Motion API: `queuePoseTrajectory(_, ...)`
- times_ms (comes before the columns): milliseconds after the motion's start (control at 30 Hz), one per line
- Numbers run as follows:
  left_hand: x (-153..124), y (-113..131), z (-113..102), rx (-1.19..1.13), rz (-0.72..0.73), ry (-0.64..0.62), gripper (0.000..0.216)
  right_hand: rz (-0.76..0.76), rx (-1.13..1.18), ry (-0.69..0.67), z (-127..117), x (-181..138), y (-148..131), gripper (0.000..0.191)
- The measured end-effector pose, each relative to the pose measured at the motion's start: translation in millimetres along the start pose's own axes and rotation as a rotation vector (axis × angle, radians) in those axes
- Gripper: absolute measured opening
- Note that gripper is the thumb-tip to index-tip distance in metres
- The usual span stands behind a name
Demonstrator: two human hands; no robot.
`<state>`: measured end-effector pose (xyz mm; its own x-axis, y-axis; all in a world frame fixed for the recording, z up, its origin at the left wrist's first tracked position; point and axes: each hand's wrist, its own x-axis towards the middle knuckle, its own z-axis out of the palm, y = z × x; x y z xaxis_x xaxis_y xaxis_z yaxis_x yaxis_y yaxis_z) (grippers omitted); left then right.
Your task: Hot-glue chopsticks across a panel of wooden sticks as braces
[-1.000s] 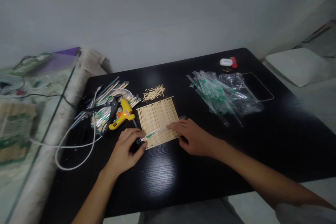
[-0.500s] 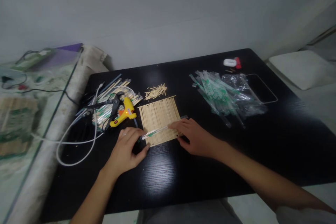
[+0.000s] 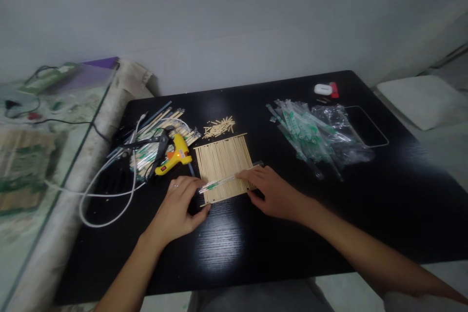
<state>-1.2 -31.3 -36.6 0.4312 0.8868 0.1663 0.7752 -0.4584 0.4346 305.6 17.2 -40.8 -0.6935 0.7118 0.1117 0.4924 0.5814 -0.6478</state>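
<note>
A flat panel of wooden chopsticks lies on the black table, its sticks side by side with thin sticks along the far and near edges. Across its near half runs a narrow, clear plastic-wrapped pair of chopsticks with green print. My left hand has its fingers closed at the left end of the wrapped chopsticks, and its thumb touches the panel's near left corner. At the other end, my right hand presses its fingers on the wrapped chopsticks, thumb at the panel's near right edge. My fingers partly hide both ends.
A yellow glue gun and dark-handled cutters lie on wrapped chopsticks at left, beside a looped white cable. Cut stick pieces are piled behind the panel. Plastic wrappers, a phone-like slab and a white case lie right.
The camera view has shifted slightly. My left thumb has slid a little to the right along the panel's near corner; my right hand stays on the wrapped chopsticks.
</note>
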Motion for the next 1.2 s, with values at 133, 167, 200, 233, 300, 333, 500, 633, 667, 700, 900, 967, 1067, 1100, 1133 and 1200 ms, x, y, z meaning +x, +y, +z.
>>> queuePoseTrajectory(133,-1,-2,1,0.006,0.015,-0.001,0.037,-0.001,-0.010,-0.007,0,0,-1,0.048)
queuePoseTrajectory(167,-1,-2,2,0.011,0.021,0.001,0.036,-0.003,-0.011,-0.006,0,0,-1,0.047)
queuePoseTrajectory(200,-1,-3,2,0.016,0.027,0.004,0.036,-0.005,-0.010,-0.004,0,0,0,0.047)
queuePoseTrajectory(233,-1,-3,2,0.020,0.034,0.006,0.036,-0.008,-0.010,-0.001,1,0,0,0.046)
queuePoseTrajectory(300,-1,-4,2,0.021,0.039,0.012,0.035,-0.016,-0.011,0.005,2,0,1,0.046)
queuePoseTrajectory(333,-1,-4,2,0.019,0.040,0.014,0.034,-0.018,-0.013,0.007,3,-1,1,0.046)
queuePoseTrajectory(500,0,-3,2,0.031,0.052,0.010,0.031,-0.012,-0.034,0.003,5,-1,1,0.048)
queuePoseTrajectory(633,-1,-2,2,0.042,0.056,-0.001,0.033,-0.010,-0.047,-0.001,5,-1,-1,0.048)
queuePoseTrajectory(667,-1,-2,2,0.044,0.055,-0.005,0.032,-0.010,-0.049,-0.002,5,-1,-1,0.047)
queuePoseTrajectory(700,-1,-2,2,0.046,0.055,-0.007,0.032,-0.010,-0.050,-0.001,5,-1,-1,0.047)
queuePoseTrajectory(900,-2,-2,2,0.065,0.081,0.000,0.032,-0.015,-0.059,0.001,6,-1,-2,0.045)
queuePoseTrajectory(967,-3,-1,2,0.058,0.088,-0.006,0.034,-0.008,-0.067,-0.004,6,-1,-2,0.045)
queuePoseTrajectory(1067,-4,-3,-3,0.031,0.094,-0.002,0.039,-0.008,-0.063,-0.007,5,-1,-2,0.046)
queuePoseTrajectory(1100,-3,-5,-6,0.023,0.089,0.011,0.040,-0.011,-0.058,-0.004,5,-1,-2,0.045)
queuePoseTrajectory(1133,-2,-8,-11,0.022,0.083,0.030,0.042,-0.014,-0.053,0.001,5,-1,-1,0.045)
queuePoseTrajectory(1200,3,-18,-22,0.051,0.043,0.091,0.040,-0.020,-0.044,0.008,6,-1,-1,0.045)
